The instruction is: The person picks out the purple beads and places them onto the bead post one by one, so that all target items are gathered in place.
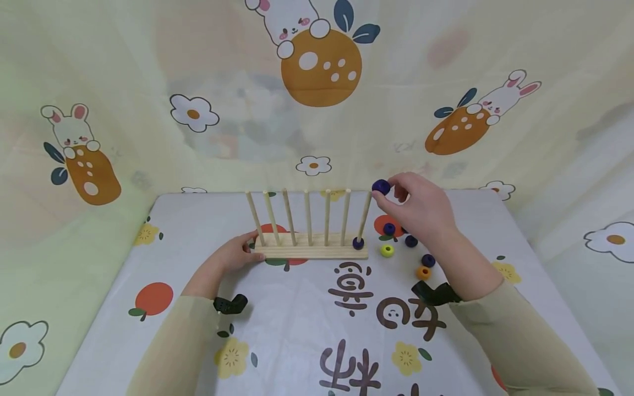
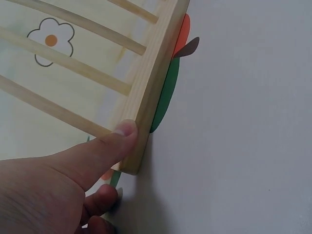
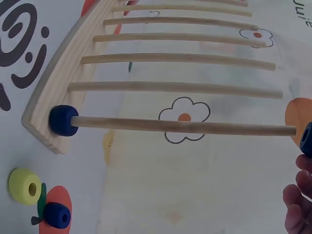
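A wooden peg rack (image 1: 312, 253) with a row of upright pegs stands on the table. My left hand (image 1: 229, 257) grips the left end of its base, and in the left wrist view the thumb lies on top of the wood. Between thumb and fingers my right hand (image 1: 425, 208) pinches a dark blue bead (image 1: 381, 187), close beside the top of the rightmost peg (image 1: 365, 214). In the right wrist view, that held bead (image 3: 306, 140) is partly cut off by the frame edge. Another dark blue bead (image 1: 358, 243) sits at the foot of the same peg.
Loose beads lie right of the rack: a yellow-green bead (image 1: 387, 251), an orange bead (image 1: 423, 273) and several dark blue ones, including one bead (image 1: 428, 260) near the orange one. A printed cloth (image 1: 297, 341) covers the table. Behind it hangs a patterned curtain (image 1: 238, 159).
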{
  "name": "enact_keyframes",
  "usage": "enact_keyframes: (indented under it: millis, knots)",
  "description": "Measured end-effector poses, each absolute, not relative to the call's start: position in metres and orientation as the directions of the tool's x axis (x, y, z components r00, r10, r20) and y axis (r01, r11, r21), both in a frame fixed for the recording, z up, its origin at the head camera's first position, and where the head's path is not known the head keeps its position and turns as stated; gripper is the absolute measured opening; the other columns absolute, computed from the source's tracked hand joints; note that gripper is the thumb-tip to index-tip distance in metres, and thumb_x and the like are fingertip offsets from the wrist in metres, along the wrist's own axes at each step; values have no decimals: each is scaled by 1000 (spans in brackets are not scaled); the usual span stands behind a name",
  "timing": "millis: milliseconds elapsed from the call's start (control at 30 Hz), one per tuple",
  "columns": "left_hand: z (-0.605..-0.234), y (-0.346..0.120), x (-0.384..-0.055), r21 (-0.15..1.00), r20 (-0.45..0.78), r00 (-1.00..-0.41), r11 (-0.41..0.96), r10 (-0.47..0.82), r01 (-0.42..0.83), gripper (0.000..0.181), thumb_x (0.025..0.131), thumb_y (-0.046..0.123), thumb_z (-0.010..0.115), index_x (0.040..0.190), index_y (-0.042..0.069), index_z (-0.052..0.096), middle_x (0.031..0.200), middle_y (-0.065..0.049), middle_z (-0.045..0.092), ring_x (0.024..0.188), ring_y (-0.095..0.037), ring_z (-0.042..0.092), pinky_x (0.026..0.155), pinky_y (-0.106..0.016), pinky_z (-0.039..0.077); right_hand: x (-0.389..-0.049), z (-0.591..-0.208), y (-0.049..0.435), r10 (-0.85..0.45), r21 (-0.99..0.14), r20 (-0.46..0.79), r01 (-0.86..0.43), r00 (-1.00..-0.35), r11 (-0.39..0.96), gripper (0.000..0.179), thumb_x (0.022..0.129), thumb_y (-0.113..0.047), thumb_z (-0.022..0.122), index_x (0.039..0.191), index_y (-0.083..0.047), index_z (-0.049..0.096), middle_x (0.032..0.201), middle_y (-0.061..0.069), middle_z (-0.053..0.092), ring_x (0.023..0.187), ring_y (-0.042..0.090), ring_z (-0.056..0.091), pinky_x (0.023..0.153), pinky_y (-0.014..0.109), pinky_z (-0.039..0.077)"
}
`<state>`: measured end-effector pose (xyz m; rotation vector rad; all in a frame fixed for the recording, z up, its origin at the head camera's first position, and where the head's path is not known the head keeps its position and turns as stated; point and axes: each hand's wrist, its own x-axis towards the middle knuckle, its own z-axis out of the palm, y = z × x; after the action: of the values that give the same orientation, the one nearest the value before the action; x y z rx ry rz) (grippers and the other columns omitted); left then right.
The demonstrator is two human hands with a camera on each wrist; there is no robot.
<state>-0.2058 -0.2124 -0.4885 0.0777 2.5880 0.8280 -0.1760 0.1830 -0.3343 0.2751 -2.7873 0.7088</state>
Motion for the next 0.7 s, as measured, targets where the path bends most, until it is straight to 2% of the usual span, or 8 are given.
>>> enact_keyframes:
  millis: [367,700]
  knots:
    - [-490,-211,-208,569,-393,-908,814,144,-117,81,89,37,75,157,23,32,101,-12,53,92,-25,48,76,-38,39,-183,-335,177,-132,-423,272,-242,-953,873,45,93,-46,64,116,-7,65,91,10,61,84,26,54,71,40,44]
    - [-487,-212,-206,573,-378,-913,814,156,-98,80,89,36,74,156,19,33,100,-11,53,90,-24,48,75,-37,38,-188,-341,173,-138,-418,252,-236,-958,877,47,92,-48,64,118,-8,64,93,8,60,87,25,54,73,40,46]
